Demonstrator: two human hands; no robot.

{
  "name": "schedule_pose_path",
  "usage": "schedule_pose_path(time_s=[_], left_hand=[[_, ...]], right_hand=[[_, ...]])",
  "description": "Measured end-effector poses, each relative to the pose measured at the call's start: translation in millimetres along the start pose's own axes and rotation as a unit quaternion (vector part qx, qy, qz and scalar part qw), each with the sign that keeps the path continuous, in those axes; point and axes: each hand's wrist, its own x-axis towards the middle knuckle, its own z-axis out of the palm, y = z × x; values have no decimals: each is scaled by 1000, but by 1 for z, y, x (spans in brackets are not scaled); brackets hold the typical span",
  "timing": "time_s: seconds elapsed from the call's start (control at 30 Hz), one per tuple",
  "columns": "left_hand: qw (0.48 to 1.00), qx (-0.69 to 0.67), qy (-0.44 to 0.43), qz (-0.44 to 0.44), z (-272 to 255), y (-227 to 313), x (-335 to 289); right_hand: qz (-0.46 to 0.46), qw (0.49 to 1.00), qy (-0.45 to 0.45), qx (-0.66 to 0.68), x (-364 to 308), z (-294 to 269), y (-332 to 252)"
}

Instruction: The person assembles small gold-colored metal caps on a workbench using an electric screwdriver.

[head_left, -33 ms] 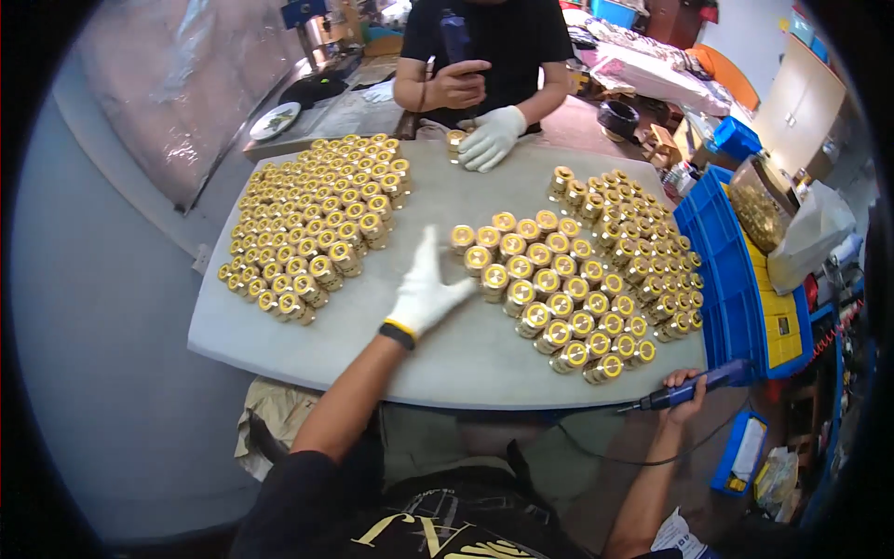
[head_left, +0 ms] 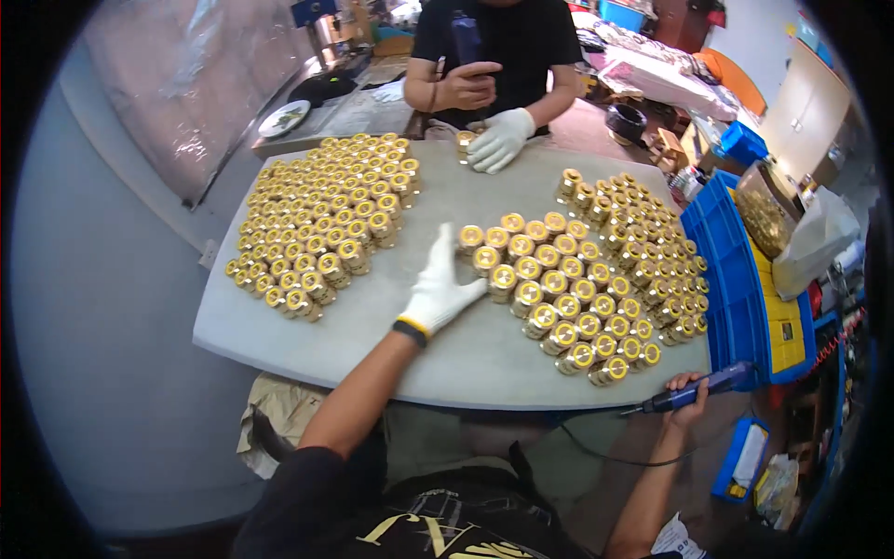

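Note:
My left hand (head_left: 440, 289), in a white glove, is over the grey table (head_left: 372, 331) with thumb and fingers spread. It holds nothing and its fingers point away from me, beside the left edge of a block of brass-coloured cylinders (head_left: 559, 307) with yellow rings on top. The thumb comes close to the nearest of them; whether it touches one I cannot tell. At the near right corner my bare right hand (head_left: 686, 401) is wrapped round a dark blue electric screwdriver (head_left: 728, 377). Its bit points left, along the table's front edge, and a dark cable hangs below.
More such cylinders (head_left: 326, 210) stand upright at the left, others (head_left: 643, 233) at the far right. Across the table a person's gloved hand (head_left: 500, 142) rests by one cylinder (head_left: 465, 146); their other hand holds a dark blue tool (head_left: 466, 39). Blue crates (head_left: 731, 270) adjoin the right edge.
The whole view has shifted slightly, so the table appears a little further right. My left hand's fingers look slightly nearer the block of cylinders. My right hand keeps its grip on the screwdriver.

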Motion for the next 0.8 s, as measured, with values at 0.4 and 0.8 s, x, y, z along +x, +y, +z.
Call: schedule_pose_path(time_s=[0.4,0.8], left_hand=[[993,-18,-37,-110,12,23,37],[330,870,-317,182,-10,-14,117]], right_hand=[[-42,995,33,-83,3,-20,2],[-39,995,45,-77,0,-14,3]])
